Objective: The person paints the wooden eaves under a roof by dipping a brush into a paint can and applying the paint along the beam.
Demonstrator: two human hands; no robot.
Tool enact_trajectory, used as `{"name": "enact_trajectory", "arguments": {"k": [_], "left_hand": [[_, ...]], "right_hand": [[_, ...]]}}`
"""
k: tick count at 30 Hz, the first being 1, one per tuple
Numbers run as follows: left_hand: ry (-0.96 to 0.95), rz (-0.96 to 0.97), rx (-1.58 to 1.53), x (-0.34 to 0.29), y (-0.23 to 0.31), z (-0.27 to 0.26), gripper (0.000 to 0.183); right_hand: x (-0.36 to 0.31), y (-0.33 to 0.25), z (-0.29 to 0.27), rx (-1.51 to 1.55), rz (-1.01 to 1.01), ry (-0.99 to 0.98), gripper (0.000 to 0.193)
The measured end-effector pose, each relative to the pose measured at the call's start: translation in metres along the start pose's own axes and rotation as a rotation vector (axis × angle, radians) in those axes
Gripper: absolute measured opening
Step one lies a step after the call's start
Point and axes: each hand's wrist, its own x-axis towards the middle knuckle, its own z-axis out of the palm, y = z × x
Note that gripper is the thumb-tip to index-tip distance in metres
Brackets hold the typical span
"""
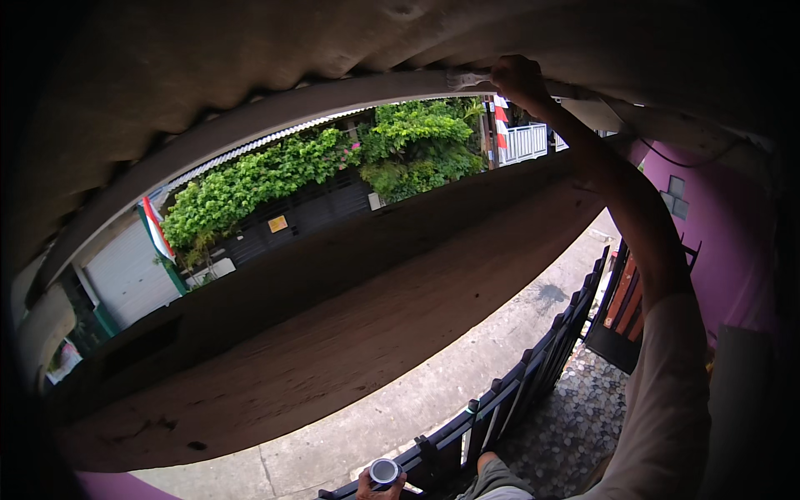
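The right hand is raised to the beam beneath the corrugated roof, its grip closed round a brush whose bristles lie at the beam; firm contact cannot be confirmed. The left hand, low down beside the dark fence, holds a round container; its contents cannot be identified. The step in hand is judged to be brushing the beam. The next move would call for a steady overhead stroke, container held level.
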Motion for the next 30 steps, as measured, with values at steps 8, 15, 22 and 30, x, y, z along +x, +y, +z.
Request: {"name": "enact_trajectory", "arguments": {"k": [8, 15, 22, 30], "left_hand": [[0.0, -0.054, 0.037, -0.002, -0.006, 0.002, 0.05], [-0.023, -0.022, 0.077, -0.008, -0.014, -0.002, 0.057], [0.012, -0.063, -0.046, -0.019, -0.02, -0.014, 0.058], [-0.086, -0.06, -0.146, -0.026, 0.006, -0.04, 0.055]], "right_hand": [[-0.001, 0.001, 0.007, -0.13, -0.291, 0.224, 0.011], [-0.02, -0.13, -0.029, 0.401, -0.385, -0.036, 0.022], [-0.095, -0.158, -0.084, 0.854, -0.024, 0.16, 0.024], [-0.365, -0.063, -0.139, 0.493, 0.39, 0.42, 0.032]]}}
